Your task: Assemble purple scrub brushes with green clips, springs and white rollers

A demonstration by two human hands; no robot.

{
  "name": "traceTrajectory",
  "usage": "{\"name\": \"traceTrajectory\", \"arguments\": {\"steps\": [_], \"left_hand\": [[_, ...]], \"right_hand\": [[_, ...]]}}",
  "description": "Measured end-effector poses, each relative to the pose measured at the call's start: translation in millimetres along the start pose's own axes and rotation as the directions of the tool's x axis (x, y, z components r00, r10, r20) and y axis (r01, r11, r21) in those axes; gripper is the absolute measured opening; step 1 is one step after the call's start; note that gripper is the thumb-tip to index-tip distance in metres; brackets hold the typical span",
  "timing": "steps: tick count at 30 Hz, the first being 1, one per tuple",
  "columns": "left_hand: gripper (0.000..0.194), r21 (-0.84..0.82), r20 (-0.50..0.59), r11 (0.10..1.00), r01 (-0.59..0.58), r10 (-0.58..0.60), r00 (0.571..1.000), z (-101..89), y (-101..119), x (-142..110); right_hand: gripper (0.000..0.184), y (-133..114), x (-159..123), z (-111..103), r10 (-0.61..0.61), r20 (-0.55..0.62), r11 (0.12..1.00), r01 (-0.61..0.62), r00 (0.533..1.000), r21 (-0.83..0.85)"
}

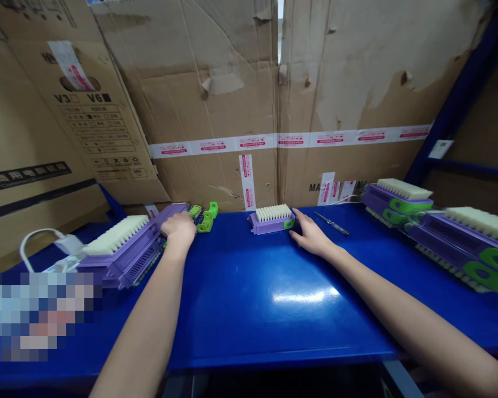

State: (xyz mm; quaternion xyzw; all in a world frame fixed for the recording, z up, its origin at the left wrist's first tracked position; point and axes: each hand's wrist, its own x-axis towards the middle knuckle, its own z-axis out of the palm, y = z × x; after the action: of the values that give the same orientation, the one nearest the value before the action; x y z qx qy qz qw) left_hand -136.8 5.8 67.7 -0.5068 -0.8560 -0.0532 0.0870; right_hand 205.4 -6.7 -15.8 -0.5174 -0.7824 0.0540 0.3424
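Head view: left hand (179, 228) curled over a purple plastic housing (175, 208), grip can't be confirmed. Right hand (309, 233) open, fingers at the right end of the small purple cream-bristled block (273, 219), far side of blue table (249, 298). Slim screwdriver (335, 225) right of that hand.

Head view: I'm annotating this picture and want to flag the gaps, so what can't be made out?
- Left hand, head view: its back hides the fingertips and what they touch.
- Lower left, head view: a pixelated patch masks what lies under it.
- Nearest right-hand purple brush block, head view: its end is cut off by the right edge.
- Long tape strip, head view: its red print is too small.
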Motion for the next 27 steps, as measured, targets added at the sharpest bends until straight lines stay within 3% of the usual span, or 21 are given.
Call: {"name": "traceTrajectory", "arguments": {"steps": [13, 18, 27], "left_hand": [[0.038, 0.003, 0.063, 1.0, 0.012, -0.012, 0.998, -1.3, -2, 2], [0.034, -0.024, 0.028, 1.0, -0.009, 0.01, 1.0, -5.9, -2, -1], [0.032, 0.0, -0.091, 0.997, -0.08, 0.079, 0.993, -33.4, 12, -25]], "right_hand": [[0.07, 0, 0, 1, -0.012, -0.011, 1.0, 0.012, 1.0, 0.01], [0.07, 0, 0, 0, -0.002, 0.008, 1.0, 0.002, 1.0, -0.003], [0.069, 0, 0, 1, -0.003, -0.004, 1.0, 0.003, 1.0, -0.014]]}}
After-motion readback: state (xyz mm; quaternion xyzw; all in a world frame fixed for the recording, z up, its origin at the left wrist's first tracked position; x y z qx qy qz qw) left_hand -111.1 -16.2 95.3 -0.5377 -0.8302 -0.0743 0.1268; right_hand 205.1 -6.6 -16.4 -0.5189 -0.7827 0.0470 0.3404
